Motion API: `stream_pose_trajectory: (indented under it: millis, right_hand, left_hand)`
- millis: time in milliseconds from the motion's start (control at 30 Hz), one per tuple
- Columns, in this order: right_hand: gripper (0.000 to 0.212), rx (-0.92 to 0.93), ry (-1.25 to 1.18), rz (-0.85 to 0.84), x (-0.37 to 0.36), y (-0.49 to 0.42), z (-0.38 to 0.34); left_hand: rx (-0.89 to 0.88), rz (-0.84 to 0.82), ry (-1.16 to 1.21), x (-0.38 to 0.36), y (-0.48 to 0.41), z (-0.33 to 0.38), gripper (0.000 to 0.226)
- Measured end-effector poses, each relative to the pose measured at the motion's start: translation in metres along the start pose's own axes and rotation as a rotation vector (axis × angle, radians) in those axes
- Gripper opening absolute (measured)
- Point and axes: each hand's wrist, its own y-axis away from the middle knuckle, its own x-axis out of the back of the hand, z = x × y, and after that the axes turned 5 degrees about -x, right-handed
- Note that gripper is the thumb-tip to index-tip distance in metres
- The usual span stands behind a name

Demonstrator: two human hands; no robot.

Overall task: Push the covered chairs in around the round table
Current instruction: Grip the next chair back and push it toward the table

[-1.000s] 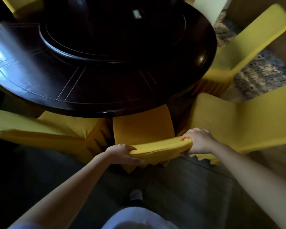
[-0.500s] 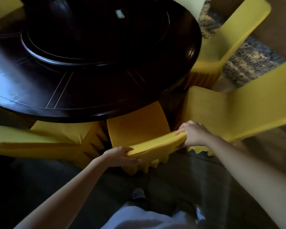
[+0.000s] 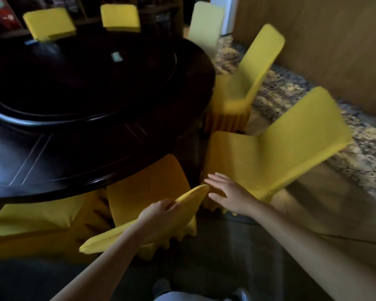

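Observation:
A dark round table fills the left half of the view. The nearest yellow-covered chair has its seat tucked under the table's rim. My left hand grips the top edge of its backrest. My right hand is off that backrest, fingers straight, hovering just right of its corner. It hangs over the seat edge of the neighbouring yellow chair, which stands out from the table at an angle. A third yellow chair further round also stands out from the rim.
A raised turntable sits on the table. Another yellow chair is close on the left, and a pale one and two yellow ones stand at the far side. A patterned rug and a wooden wall lie to the right.
My right hand has let go of the near chair's backrest and opened. My left hand has slid right along the top edge. My view has swung right and up.

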Motion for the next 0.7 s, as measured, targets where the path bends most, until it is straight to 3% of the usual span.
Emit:
stream_pose_trajectory:
  millis: [133,233,300,433,700]
  right_hand:
    - [0.064,-0.054,0.130,0.122,0.028,0.040,0.052]
    - [0.071,-0.155,0.173,0.210,0.044,0.075,0.092]
    - [0.072,-0.216,0.181,0.263,0.053,0.098,0.118]
    - [0.074,-0.322,0.171,0.382,0.072,0.142,0.166]
    - [0.074,-0.511,0.147,0.489,0.119,0.227,0.255]
  left_hand:
    - [-0.135,-0.014,-0.250,-0.011,-0.028,0.071,0.063]
    - [-0.207,0.083,-0.145,-0.029,-0.050,0.124,0.067]
    - [-0.319,0.116,-0.230,-0.045,-0.063,0.157,0.071]
    - [-0.452,0.115,-0.347,-0.073,-0.086,0.230,0.075]
    - [-0.601,0.041,-0.331,-0.127,-0.116,0.352,0.074]
